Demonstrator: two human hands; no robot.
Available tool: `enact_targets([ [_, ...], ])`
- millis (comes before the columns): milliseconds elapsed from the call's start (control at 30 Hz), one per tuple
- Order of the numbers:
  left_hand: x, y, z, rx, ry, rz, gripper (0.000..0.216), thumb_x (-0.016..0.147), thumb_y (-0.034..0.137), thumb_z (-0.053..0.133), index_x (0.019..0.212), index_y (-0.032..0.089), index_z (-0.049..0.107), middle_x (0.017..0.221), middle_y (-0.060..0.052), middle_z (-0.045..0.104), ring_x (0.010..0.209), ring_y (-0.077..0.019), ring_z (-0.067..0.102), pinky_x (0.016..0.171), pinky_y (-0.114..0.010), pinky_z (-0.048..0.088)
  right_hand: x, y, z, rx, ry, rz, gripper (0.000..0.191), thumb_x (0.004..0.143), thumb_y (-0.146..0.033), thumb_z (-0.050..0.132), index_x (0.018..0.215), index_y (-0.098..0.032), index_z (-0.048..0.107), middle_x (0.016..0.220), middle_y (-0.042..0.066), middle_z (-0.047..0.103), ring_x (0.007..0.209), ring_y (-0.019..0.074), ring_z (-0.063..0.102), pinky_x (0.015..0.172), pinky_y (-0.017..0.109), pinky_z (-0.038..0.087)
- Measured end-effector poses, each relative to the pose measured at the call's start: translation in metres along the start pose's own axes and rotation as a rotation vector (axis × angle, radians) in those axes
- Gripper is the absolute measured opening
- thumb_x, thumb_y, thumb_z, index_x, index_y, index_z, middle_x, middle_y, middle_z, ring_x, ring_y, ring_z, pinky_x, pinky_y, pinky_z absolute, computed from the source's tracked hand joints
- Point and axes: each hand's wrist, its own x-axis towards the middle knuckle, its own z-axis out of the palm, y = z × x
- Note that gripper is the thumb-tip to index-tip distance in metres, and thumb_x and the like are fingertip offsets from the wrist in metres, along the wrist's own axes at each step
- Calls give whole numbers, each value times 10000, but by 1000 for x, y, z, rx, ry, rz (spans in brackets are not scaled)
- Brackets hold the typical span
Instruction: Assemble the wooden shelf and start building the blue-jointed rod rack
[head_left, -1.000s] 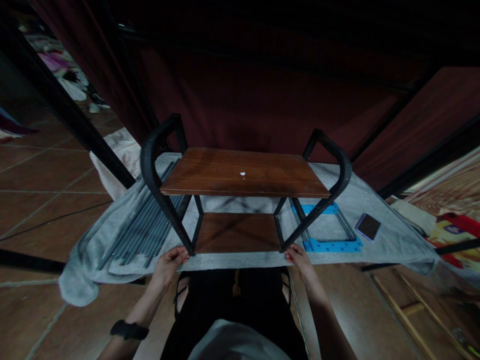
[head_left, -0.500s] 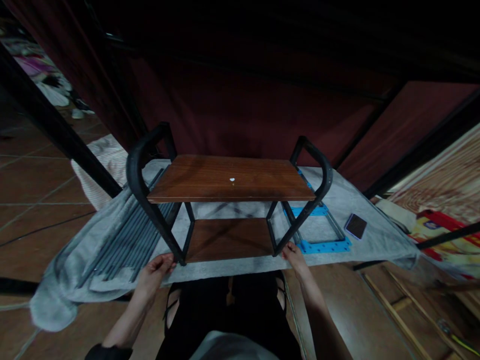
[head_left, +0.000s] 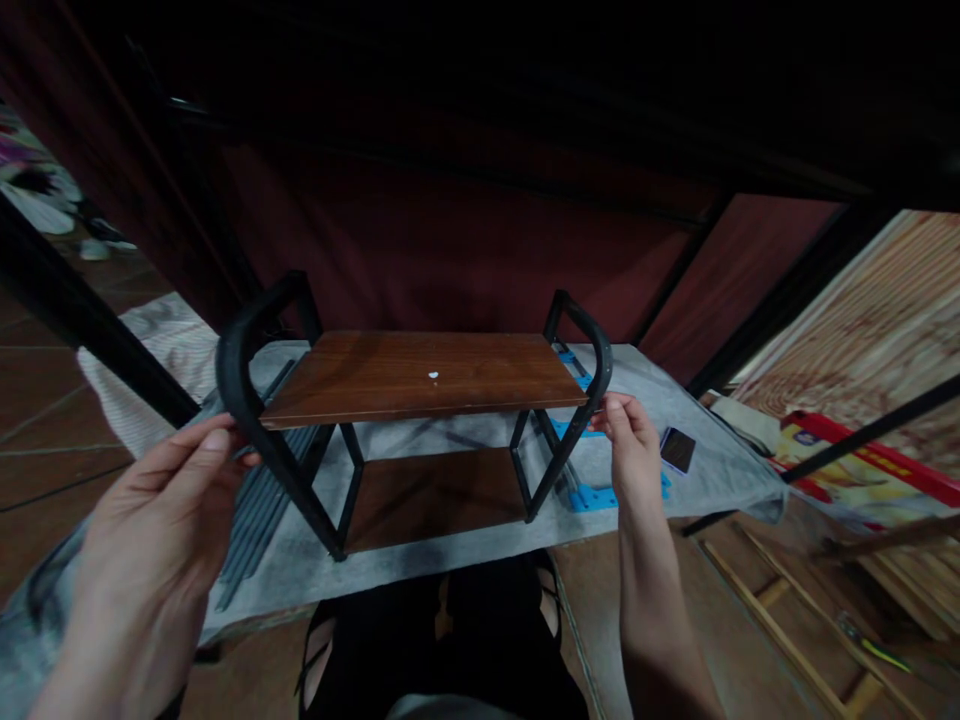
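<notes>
A small two-tier shelf rack [head_left: 424, 385] stands on the cloth-covered table. It has brown wood-grain boards and rounded black metal side frames. A small white mark shows on its top board. My left hand [head_left: 161, 510] pinches the left side frame near the top board's front corner, fingertips partly hidden behind the tube. On the other side, my right hand [head_left: 628, 435] has its thumb and fingers closed at the right side frame, by the top board's corner. Grey tubes [head_left: 262, 515] lie left of the rack, partly behind my left hand. Blue-ended frame pieces [head_left: 596, 497] lie to the right.
A phone [head_left: 677, 450] rests on the grey table cloth [head_left: 480, 537] at the right. A red and yellow box [head_left: 855, 470] stands beyond the table's right end. Below it, a wooden frame [head_left: 780, 610] lies on the tiled floor. A dark red panel [head_left: 450, 250] rises behind the table.
Both hands have risen from the rack's lower front corners to the side frames at top-board height. My left hand is closer to the camera. The view has shifted, moving the scene left.
</notes>
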Motion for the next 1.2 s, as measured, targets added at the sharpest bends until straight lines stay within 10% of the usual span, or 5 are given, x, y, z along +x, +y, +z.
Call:
enact_targets([
  [267, 7, 5, 16, -50, 6, 89, 240, 668, 204, 849, 902, 200, 794, 924, 1, 765, 922, -174, 707, 1137, -414, 460, 7, -9, 5, 41, -43, -23, 319, 884, -542, 641, 879, -225, 677, 743, -10, 630, 693, 154, 563, 691, 294, 466],
  [567, 10, 8, 14, -70, -14, 15, 187, 694, 124, 795, 875, 175, 789, 858, -4, 751, 808, -105, 684, 893, -205, 554, 9, -14, 1, 25, -71, 6, 282, 861, -504, 678, 829, -224, 663, 707, -21, 582, 682, 142, 519, 685, 284, 423],
  [1200, 22, 0, 4, -121, -15, 7, 236, 600, 131, 857, 825, 162, 794, 784, -18, 747, 690, -103, 649, 644, -181, 545, 10, -17, -7, 164, -137, 118, 242, 790, -422, 780, 927, -238, 704, 783, -13, 631, 704, 139, 557, 713, 299, 457],
])
